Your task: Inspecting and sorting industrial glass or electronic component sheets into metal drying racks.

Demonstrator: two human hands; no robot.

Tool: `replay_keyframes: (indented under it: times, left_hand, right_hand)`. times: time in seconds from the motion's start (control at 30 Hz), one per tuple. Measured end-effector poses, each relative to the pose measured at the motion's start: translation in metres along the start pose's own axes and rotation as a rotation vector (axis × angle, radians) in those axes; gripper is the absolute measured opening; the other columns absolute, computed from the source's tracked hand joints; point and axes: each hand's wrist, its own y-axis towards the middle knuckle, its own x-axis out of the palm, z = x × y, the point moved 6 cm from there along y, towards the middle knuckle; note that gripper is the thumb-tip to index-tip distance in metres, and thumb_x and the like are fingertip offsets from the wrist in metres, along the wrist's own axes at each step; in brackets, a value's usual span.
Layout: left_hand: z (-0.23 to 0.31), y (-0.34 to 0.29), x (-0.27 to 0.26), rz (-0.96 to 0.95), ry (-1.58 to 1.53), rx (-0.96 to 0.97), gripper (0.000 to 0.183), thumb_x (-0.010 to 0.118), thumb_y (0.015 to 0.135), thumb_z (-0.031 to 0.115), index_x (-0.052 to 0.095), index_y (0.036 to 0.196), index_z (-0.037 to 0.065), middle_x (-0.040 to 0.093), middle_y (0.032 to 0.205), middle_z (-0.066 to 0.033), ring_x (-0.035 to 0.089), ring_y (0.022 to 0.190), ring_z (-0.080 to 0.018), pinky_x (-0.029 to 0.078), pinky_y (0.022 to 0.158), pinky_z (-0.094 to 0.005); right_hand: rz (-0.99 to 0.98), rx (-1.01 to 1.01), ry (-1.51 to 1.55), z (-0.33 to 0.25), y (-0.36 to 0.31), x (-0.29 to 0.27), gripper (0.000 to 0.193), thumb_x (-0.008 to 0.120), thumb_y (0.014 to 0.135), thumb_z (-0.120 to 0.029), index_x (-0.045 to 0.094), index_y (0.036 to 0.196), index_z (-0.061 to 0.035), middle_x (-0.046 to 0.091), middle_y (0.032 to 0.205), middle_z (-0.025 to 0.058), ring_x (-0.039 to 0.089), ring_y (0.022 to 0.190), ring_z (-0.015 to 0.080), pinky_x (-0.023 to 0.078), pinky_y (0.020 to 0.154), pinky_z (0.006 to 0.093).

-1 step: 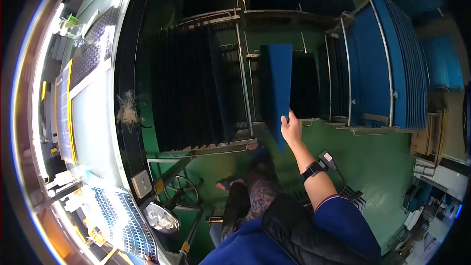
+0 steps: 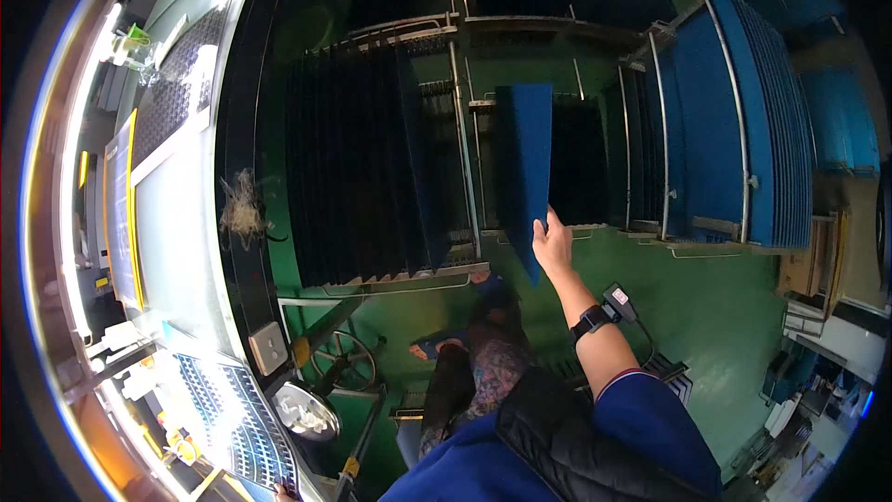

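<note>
My right hand (image 2: pixel 553 242) is raised in front of me and grips the lower edge of a tall, thin blue sheet (image 2: pixel 523 167), which stands upright between two racks. A black watch (image 2: pixel 592 321) sits on that wrist, and the sleeve is blue under a black vest. Left of the sheet, a metal rack (image 2: pixel 362 186) holds several dark panels on edge. At the lower edge, a sliver of what may be my left hand (image 2: pixel 276 493) touches a panel of dark cells (image 2: pixel 232 418); its grip is hidden.
A rack of blue sheets (image 2: pixel 734 130) stands at the right on the green floor (image 2: pixel 706 316). A long white work surface (image 2: pixel 177 223) runs along the left, with a tangle of thread (image 2: pixel 243 209) at its dark edge. A handwheel (image 2: pixel 342 360) sits below it.
</note>
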Motion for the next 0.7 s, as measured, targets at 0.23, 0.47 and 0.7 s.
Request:
replay_keyframes:
  times: [0.23, 0.47, 0.7]
  left_hand:
    - [-0.002, -0.004, 0.000, 0.030, 0.023, -0.015, 0.045, 0.051, 0.085, 0.021, 0.041, 0.124, 0.001, 0.048, 0.124, -0.0126, 0.046, 0.112, -0.0272, 0.024, 0.102, -0.0471]
    - [-0.003, -0.003, 0.005, 0.035, 0.034, -0.025, 0.045, 0.051, 0.085, 0.021, 0.041, 0.124, 0.001, 0.048, 0.124, -0.0127, 0.045, 0.113, -0.0273, 0.024, 0.102, -0.0468]
    - [-0.008, 0.000, 0.022, 0.049, 0.013, -0.040, 0.045, 0.051, 0.085, 0.022, 0.041, 0.124, 0.001, 0.048, 0.124, -0.0128, 0.045, 0.113, -0.0273, 0.023, 0.102, -0.0465]
  right_hand:
    - [0.017, -0.014, -0.044, 0.009, 0.005, 0.021, 0.039, 0.054, 0.079, -0.009, 0.049, 0.118, -0.0095, 0.058, 0.070, 0.0211, 0.057, 0.060, 0.0353, 0.044, 0.053, 0.0416]
    - [-0.060, 0.069, -0.118, 0.003, 0.013, 0.022, 0.037, 0.054, 0.078, -0.008, 0.050, 0.115, -0.0074, 0.059, 0.075, 0.0222, 0.059, 0.069, 0.0373, 0.045, 0.060, 0.0443]
    - [-0.121, 0.082, -0.227, -0.006, 0.048, 0.034, 0.036, 0.052, 0.078, -0.006, 0.049, 0.114, -0.0035, 0.060, 0.081, 0.0243, 0.058, 0.079, 0.0405, 0.046, 0.071, 0.0468]
